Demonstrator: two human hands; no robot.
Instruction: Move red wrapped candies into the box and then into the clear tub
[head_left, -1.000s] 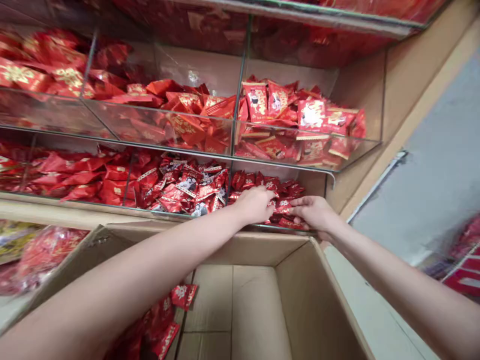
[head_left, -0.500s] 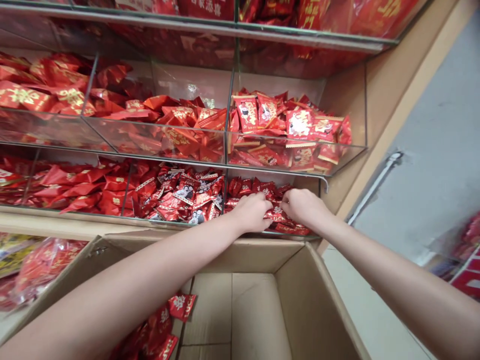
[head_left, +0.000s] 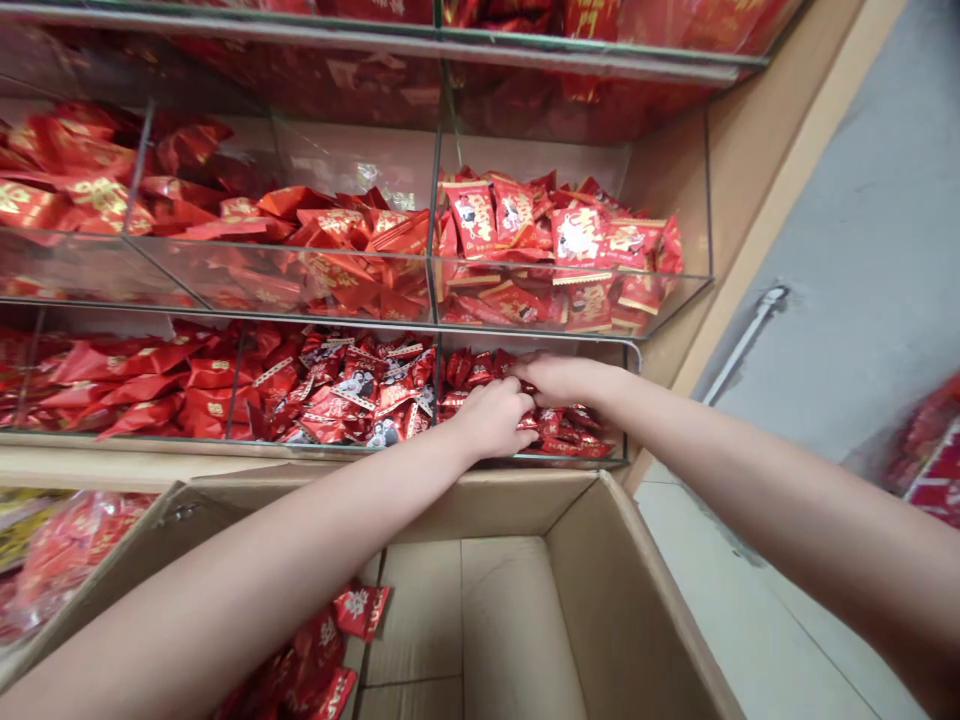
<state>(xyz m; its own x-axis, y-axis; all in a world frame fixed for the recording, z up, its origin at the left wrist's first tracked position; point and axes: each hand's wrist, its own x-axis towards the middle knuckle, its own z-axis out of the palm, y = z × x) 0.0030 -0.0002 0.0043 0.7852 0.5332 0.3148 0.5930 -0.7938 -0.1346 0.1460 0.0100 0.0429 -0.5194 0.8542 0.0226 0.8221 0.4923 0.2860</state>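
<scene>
My left hand [head_left: 496, 420] reaches into the bottom right compartment, fingers curled down against small red wrapped candies [head_left: 566, 430]. Just behind it and to its right, my right hand [head_left: 556, 378] bends over the same pile, its fingers close to the left ones. Both sets of fingertips are partly hidden, and what they grip cannot be made out. Below my arms stands an open cardboard box [head_left: 495, 508]. At its left lie red packets [head_left: 361, 610] with white print, partly covered by my left forearm.
Clear dividers [head_left: 433, 250] split the shelves into compartments of red packets. A wooden side panel [head_left: 780, 170] and a grey wall [head_left: 847, 250] with a white pipe [head_left: 742, 345] bound the right. Bagged goods [head_left: 75, 545] lie left of the box.
My right hand has moved left and farther back over the candies, closer to my left hand. My left hand stays near the same spot. The view has shifted slightly.
</scene>
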